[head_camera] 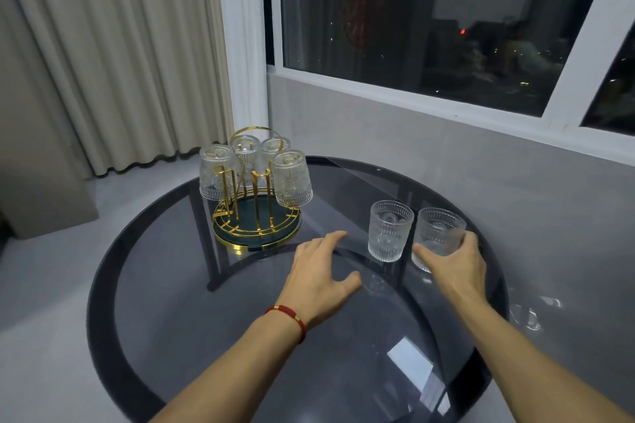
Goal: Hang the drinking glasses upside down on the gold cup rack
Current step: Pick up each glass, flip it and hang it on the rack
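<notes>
The gold cup rack [257, 229] with a dark green round base stands at the far left of a round smoked-glass table [343, 354]. Several patterned clear glasses hang upside down on its prongs, the nearest one [292, 179] at the right. Two more glasses stand upright on the table to the right of the rack. My right hand [453, 263] wraps around the right-hand glass [438, 233] from its near side. The left-hand upright glass [390, 230] stands free beside it. My left hand [319, 268] hovers flat over the table, fingers spread, between the rack and the free glass.
A wall with a large dark window runs behind the table on the right. Pale curtains hang at the back left, reaching the light floor. The table's dark rim curves close to the upright glasses on the right.
</notes>
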Demonstrator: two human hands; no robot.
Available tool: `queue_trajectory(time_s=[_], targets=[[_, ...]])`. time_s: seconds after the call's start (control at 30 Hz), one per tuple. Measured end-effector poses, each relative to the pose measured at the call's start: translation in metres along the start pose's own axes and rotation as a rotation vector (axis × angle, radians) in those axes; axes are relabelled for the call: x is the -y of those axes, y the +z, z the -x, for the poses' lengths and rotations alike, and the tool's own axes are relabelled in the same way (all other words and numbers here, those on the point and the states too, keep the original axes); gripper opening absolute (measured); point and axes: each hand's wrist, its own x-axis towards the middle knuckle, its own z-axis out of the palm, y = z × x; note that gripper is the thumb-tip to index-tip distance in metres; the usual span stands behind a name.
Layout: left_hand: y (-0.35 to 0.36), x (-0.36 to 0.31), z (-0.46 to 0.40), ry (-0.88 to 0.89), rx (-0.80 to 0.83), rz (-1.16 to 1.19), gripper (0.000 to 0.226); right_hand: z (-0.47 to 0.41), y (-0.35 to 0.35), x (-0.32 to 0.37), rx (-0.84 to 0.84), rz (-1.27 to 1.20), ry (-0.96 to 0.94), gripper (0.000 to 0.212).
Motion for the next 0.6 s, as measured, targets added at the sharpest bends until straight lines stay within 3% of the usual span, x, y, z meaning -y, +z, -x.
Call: queue_trajectory(time_s=[0.1, 0.17, 0.23, 0.3, 0.37, 0.43, 0.5, 0.6], targets=[[-0.005, -0.001, -0.002, -0.019, -0.016, 0.103, 0.063, 0.007, -0.012, 0.010, -0.118, -0.075, -0.144, 0.083], [-0.009, -0.005, -0.004, -0.028, -0.008, 0.263, 0.056, 0.016, -0.022, 0.021, -0.073, -0.104, -0.271, 0.083], [-0.015, -0.008, -0.007, -0.015, 0.039, 0.450, 0.059, 0.034, -0.025, 0.034, 0.105, -0.136, -0.378, 0.080], [-0.020, -0.010, -0.007, -0.017, 0.115, 0.603, 0.076, 0.058, -0.019, 0.047, 0.330, -0.151, -0.463, 0.081], [-0.024, -0.008, -0.007, -0.045, 0.080, 0.623, 0.085, 0.074, -0.007, 0.056, 0.459, -0.147, -0.516, 0.087], [-0.032, -0.003, -0.006, -0.099, -0.056, 0.642, 0.078, 0.081, 0.008, 0.064, 0.528, -0.174, -0.493, 0.090], [-0.044, 0.006, -0.006, -0.216, -0.151, 0.823, 0.067, 0.087, 0.023, 0.072, 0.622, -0.254, -0.381, 0.091], [-0.063, 0.022, -0.004, -0.335, -0.204, 1.029, 0.061, 0.099, 0.047, 0.084, 0.802, -0.467, -0.169, 0.088]])
